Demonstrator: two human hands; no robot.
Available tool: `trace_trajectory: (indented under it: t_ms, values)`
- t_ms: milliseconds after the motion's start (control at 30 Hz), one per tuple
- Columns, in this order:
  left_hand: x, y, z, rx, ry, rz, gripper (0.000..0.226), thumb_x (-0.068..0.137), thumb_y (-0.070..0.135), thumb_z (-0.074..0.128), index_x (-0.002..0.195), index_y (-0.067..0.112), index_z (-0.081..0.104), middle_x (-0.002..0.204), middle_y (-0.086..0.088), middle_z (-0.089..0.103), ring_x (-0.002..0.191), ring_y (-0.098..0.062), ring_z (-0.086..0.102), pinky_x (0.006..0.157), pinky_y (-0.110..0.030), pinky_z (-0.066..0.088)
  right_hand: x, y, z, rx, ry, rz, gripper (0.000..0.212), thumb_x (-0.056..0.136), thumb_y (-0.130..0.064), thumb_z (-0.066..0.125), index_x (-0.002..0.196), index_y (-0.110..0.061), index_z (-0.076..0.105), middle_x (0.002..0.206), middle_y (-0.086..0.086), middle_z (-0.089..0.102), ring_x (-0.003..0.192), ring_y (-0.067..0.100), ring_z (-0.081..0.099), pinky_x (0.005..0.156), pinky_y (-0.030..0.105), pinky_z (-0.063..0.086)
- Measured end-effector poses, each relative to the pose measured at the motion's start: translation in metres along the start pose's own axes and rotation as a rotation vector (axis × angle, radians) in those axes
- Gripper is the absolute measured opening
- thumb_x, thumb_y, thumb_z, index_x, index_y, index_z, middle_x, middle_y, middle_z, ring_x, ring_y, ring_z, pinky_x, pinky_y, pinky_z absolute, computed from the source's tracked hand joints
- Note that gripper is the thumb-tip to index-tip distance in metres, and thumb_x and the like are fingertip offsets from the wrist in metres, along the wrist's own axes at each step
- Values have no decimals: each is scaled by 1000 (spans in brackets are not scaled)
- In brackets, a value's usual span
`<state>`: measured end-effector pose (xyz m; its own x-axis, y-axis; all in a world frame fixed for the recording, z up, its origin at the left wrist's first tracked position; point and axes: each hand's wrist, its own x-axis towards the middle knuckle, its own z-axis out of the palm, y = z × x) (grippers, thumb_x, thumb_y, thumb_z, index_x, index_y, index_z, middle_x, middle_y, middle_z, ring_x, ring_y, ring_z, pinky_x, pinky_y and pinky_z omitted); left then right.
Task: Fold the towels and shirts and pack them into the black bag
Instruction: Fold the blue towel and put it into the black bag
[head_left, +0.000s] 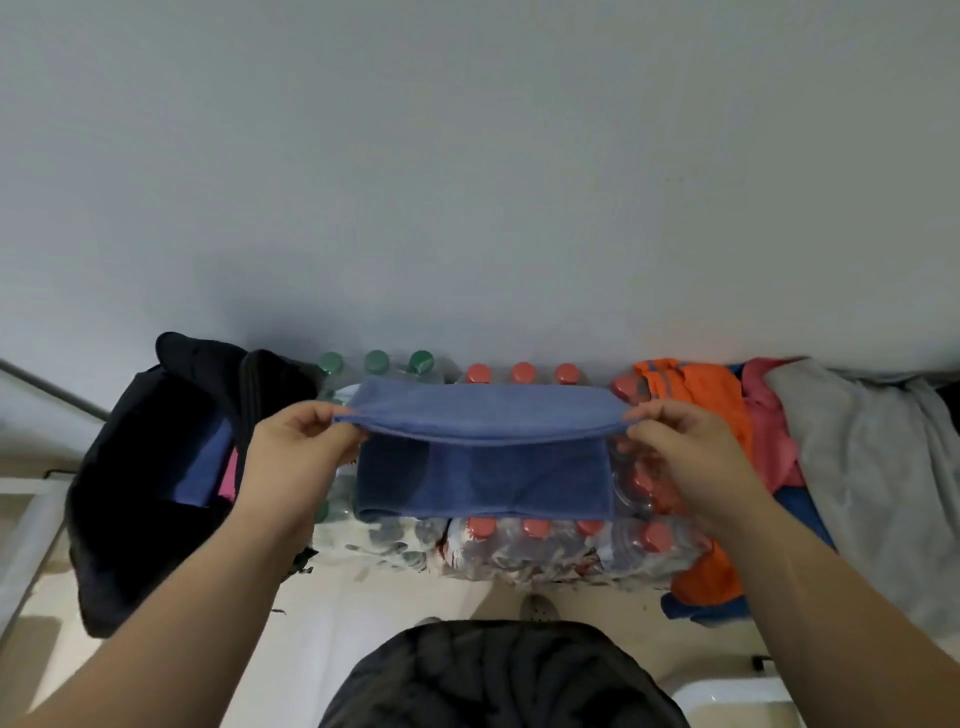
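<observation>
A blue towel (483, 467) hangs folded over in the air above packs of bottles. My left hand (296, 457) pinches its left corner and my right hand (685, 457) pinches its right corner, holding the top edge stretched between them. The black bag (150, 493) stands open at the left, with blue and pink cloth showing inside. At the right lies a pile of clothes: an orange shirt (701, 395), a pink piece (769, 426) and a grey garment (872, 467).
Shrink-wrapped packs of bottles with red caps (535, 540) and green caps (376, 361) stand against the white wall under the towel. My dark-clothed legs (498, 675) fill the bottom middle. A white object (727, 696) sits at the lower right on the pale floor.
</observation>
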<state>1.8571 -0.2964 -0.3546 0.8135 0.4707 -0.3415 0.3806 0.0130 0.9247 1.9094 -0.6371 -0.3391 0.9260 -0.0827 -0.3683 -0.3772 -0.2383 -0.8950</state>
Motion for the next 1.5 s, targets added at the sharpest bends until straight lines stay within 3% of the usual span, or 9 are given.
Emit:
trace_trajectory:
  t_ms: [167,267,400,600,767,833,967,1300,1500]
  values:
    - [-20,-39,-5,77,25,-93,14,84,19,72,76,7,74,79,-13,71,75,-27,66,76,-45,57,-20,36,1,-73,-17,134,15,92,-25,70,83,-15,77,80,4,74,79,24,71,65,38,56]
    - [-24,-50,-4,377,43,-10,15,87,21,70,74,20,75,70,-3,70,56,-17,59,51,-37,51,-24,48,5,-180,-20,128,14,92,-33,71,88,-20,77,86,1,76,81,18,72,68,38,57]
    - [-21,-55,-3,770,-26,165,12,88,15,65,93,19,75,86,3,70,72,-18,64,66,-29,51,-22,52,10,-466,-151,52,13,93,-36,68,98,-24,72,99,-10,70,92,10,65,71,22,44]
    - [-17,-47,12,1290,-39,444,15,94,28,53,94,17,64,91,-5,49,68,-30,53,57,-35,45,-16,41,21,-982,-81,-233,33,96,-50,55,105,-23,71,100,-5,70,86,13,62,76,33,50]
    - [8,-37,44,1329,-114,622,40,95,33,51,129,14,58,131,-14,54,116,-38,51,94,-51,46,9,19,78,-1062,-38,-511,48,98,-49,46,137,-22,54,138,8,53,125,32,49,103,45,43]
    - [16,-42,56,1377,-256,571,61,100,46,38,154,18,31,161,-9,26,147,-33,23,119,-53,20,21,23,99,-1171,-157,-424,63,100,-59,33,156,-31,26,165,6,18,151,32,16,121,51,18]
    - [28,-70,58,1441,-330,547,82,92,69,6,159,23,-7,166,0,-13,152,-25,-16,122,-56,-3,31,58,111,-1291,-263,-379,77,93,-75,12,155,-40,-17,162,-6,-31,149,28,-29,119,59,-12]
    - [32,-78,52,1364,-312,587,82,91,71,9,159,27,-5,165,3,-13,152,-21,-18,123,-54,-4,38,72,90,-1283,-160,-425,82,86,-83,1,155,-42,-14,167,1,-14,152,29,-21,120,61,-7]
    - [27,-71,38,1083,-186,538,60,99,40,40,153,15,37,165,-18,9,151,-39,12,123,-49,15,34,67,92,-1316,-155,-428,80,87,-80,-3,155,-39,-16,166,2,-21,150,30,-25,119,64,-8]
